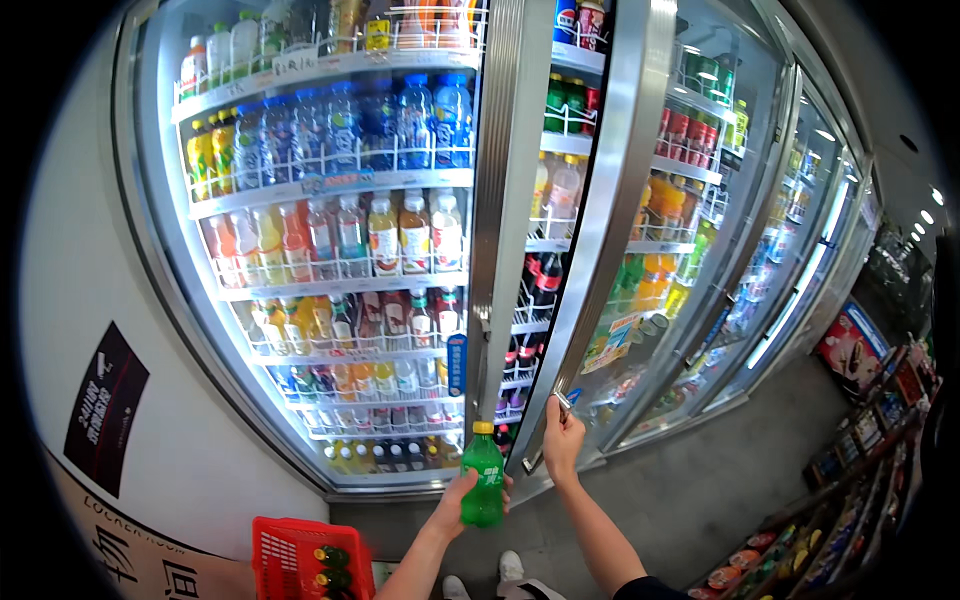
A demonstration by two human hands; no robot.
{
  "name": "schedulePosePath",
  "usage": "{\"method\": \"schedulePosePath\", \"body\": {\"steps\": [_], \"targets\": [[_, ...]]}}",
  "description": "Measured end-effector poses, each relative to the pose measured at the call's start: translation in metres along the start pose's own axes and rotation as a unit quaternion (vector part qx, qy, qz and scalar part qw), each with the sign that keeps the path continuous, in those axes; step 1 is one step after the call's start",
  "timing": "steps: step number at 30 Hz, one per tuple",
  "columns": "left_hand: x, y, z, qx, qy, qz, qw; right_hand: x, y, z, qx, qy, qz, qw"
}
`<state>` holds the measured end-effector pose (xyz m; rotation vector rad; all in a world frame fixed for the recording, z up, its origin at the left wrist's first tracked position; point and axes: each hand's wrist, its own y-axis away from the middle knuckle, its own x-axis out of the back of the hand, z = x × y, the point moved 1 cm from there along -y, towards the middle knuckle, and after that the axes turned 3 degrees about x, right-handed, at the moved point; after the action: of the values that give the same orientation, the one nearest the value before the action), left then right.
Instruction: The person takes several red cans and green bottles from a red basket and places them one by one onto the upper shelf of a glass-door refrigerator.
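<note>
My left hand (456, 501) is wrapped around a green plastic soda bottle (482, 480) with a yellow cap, held upright in front of the glass-door drinks cooler. To its right, my right hand (564, 439) grips the metal handle (562, 405) of a cooler door (592, 300), which stands partly open. Through the gap, shelves of green, cola and other bottles show. A red plastic basket (300, 529) at the lower left holds several dark green bottles (332, 556) with yellow caps.
A lit cooler section (345, 285) with full bottle shelves fills the left. More glass doors (720, 330) run off to the right. Snack shelves (817, 510) stand at the lower right, beyond the grey floor (690, 457). A white wall (82, 247) borders the left.
</note>
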<state>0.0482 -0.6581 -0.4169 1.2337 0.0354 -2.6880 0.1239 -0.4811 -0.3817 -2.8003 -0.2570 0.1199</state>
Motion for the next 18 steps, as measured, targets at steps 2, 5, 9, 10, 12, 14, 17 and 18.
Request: {"method": "schedulePosePath", "body": {"steps": [2,5,9,10,12,14,17,18], "targets": [[-0.003,-0.008,-0.011,0.027,0.016,-0.039,0.999,0.027,0.014,-0.004,0.020,-0.003,0.012,1.000],[-0.015,-0.014,-0.028,0.067,0.018,-0.066,0.995,0.073,0.037,-0.004,0.020,0.013,0.077,0.997],[-0.023,-0.011,-0.041,0.111,0.017,-0.088,0.990,0.131,0.067,-0.005,0.046,0.058,0.131,0.989],[-0.023,-0.016,-0.044,0.125,0.011,-0.101,0.987,0.147,0.071,-0.004,0.065,0.074,0.154,0.983],[-0.023,-0.023,-0.049,0.140,0.023,-0.109,0.984,0.176,0.078,-0.006,0.085,0.064,0.192,0.976],[-0.028,-0.032,-0.053,0.162,0.026,-0.107,0.981,0.202,0.086,-0.009,0.092,0.081,0.238,0.964],[-0.041,-0.049,-0.058,0.173,0.039,-0.120,0.977,0.250,0.092,-0.003,0.128,0.157,0.313,0.928],[-0.045,-0.057,-0.064,0.178,0.025,-0.128,0.975,0.263,0.093,-0.001,0.133,0.155,0.312,0.928]]}}
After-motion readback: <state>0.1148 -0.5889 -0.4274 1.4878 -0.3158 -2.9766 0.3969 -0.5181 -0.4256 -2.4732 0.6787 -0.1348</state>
